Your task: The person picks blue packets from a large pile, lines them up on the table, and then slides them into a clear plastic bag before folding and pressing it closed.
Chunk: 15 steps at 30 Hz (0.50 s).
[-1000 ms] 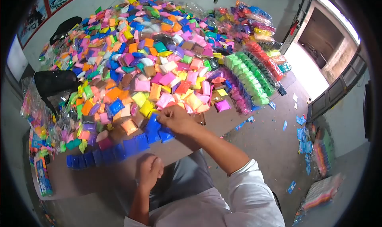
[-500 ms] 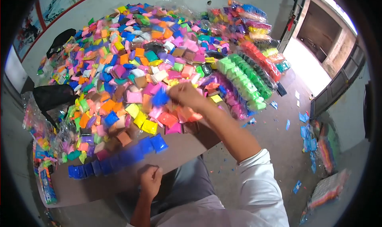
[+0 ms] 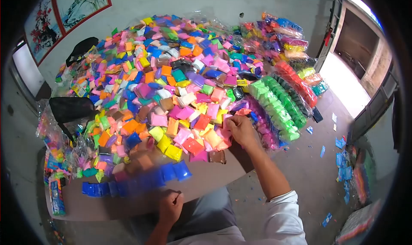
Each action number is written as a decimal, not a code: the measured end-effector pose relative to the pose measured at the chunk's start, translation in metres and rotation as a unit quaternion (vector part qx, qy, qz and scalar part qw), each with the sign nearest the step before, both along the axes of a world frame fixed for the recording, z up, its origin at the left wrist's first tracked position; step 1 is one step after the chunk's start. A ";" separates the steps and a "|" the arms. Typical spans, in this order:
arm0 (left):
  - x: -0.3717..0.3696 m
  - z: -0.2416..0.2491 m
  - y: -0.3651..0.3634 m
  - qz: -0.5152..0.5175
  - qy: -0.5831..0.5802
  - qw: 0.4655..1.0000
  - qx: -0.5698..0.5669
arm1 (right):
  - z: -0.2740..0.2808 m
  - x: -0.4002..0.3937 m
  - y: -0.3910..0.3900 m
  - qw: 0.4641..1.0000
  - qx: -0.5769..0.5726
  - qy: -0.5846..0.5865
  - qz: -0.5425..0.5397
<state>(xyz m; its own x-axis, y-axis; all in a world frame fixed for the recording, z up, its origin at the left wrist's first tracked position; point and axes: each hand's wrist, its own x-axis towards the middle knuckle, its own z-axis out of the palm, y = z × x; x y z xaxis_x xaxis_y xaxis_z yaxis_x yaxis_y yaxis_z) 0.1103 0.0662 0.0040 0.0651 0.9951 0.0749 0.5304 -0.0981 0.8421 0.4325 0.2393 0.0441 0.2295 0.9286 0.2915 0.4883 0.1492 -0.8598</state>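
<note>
- Right hand [image 3: 242,130]: fingers bent at a small pink plastic-wrapped packet [image 3: 225,124]; whether gripped, cannot tell.
- Left hand [image 3: 171,205]: loose fist, well apart from right, nothing visible inside. Row of glossy blue square packets [image 3: 146,180] just beyond, on brown counter [image 3: 86,208].
- Risk: tugging near the loose multicoloured heap [image 3: 197,78] could start a slide into that row.
- Blue printed oblong pack [image 3: 57,197], well left of left hand: lettering too small to read.

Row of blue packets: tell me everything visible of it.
The row of blue packets lies on the brownish table near its front edge, in front of the multicoloured pile. The packets look like small, glossy plastic pouches, set side by side in a line slanting away toward the right. Motion blur over the middle hides the exact count. The person's left hand is close by, seemingly not touching.
</note>
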 end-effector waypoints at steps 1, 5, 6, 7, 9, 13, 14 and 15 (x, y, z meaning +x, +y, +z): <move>-0.001 -0.002 0.000 0.005 0.004 1.000 -0.024 | 0.002 -0.003 0.005 1.000 0.002 0.001 0.003; 0.001 0.010 0.005 0.008 0.029 0.997 -0.070 | 0.028 -0.019 0.028 0.997 0.040 -0.067 0.001; 0.002 0.010 0.007 0.011 0.028 0.997 -0.068 | 0.030 -0.022 0.039 0.984 0.116 -0.138 0.002; 0.002 0.009 0.007 0.010 0.031 0.998 -0.061 | 0.035 -0.026 0.050 0.959 0.192 -0.206 0.003; 0.002 0.009 0.007 0.014 0.035 0.998 -0.055 | 0.044 -0.031 0.072 0.956 0.209 -0.202 0.036; 0.004 0.017 0.010 -0.001 0.067 0.996 -0.052 | 0.051 -0.045 0.117 0.903 0.281 -0.322 0.054; 0.003 0.018 0.011 -0.008 0.066 0.995 -0.073 | 0.050 -0.048 0.127 0.894 0.290 -0.337 0.052; 0.002 0.018 0.011 0.004 0.066 0.995 -0.073 | 0.046 -0.052 0.136 0.886 0.299 -0.351 0.052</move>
<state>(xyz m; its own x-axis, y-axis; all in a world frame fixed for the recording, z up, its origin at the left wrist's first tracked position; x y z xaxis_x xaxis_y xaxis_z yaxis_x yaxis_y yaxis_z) 0.1127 0.0771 0.0224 0.0574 0.9953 -0.0783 0.6369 0.0239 0.7706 0.3806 0.3757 0.0903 -0.2819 0.5646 0.7757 0.8277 0.5520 -0.1010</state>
